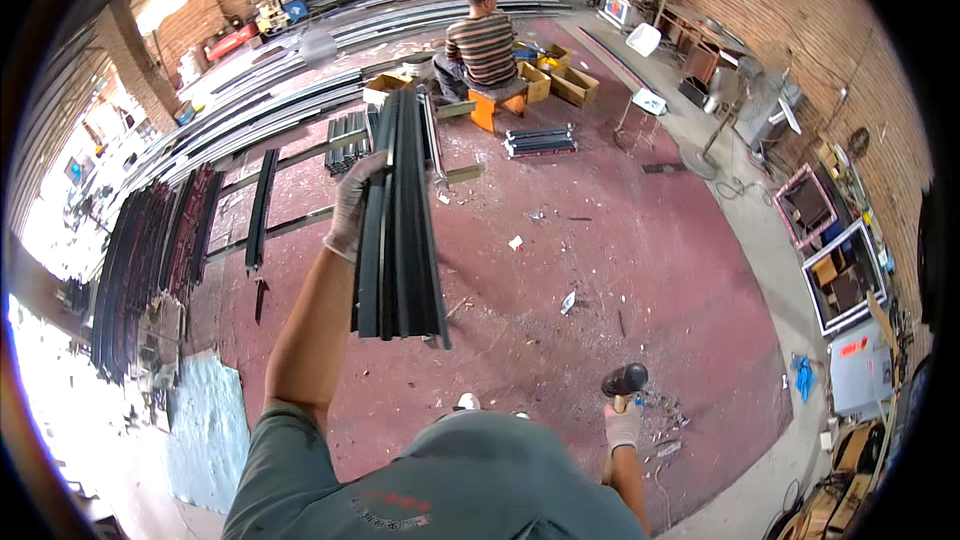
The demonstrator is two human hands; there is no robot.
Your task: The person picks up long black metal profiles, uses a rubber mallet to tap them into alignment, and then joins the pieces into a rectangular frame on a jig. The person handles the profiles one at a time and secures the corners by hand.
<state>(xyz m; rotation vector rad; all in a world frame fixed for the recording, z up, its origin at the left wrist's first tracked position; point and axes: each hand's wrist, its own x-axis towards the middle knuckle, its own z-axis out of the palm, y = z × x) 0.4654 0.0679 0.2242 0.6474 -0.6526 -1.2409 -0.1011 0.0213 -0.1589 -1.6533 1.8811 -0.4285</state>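
Left hand (350, 208): your gloved fingers wrap the dark metal profiles (400, 230) near mid-length.
Right hand (622, 425): fist closed on the mallet (624, 380).
Handling: the bundle looks stiff, long and likely heavy; grip its middle.

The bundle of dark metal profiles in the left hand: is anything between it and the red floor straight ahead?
Nothing visible does. The bundle of dark metal profiles, in the gloved left hand, hangs over the red floor, which shows only small scraps there.

The bundle of dark metal profiles (398, 230) looks matt black and smooth; both hands wear pale knit cloth gloves, the left (352, 208) and the right (623, 427); the mallet (624, 380) has a dull black rubber head; the floor (620, 270) is rough, worn red-painted concrete; the walls (800, 30) are coarse brick.
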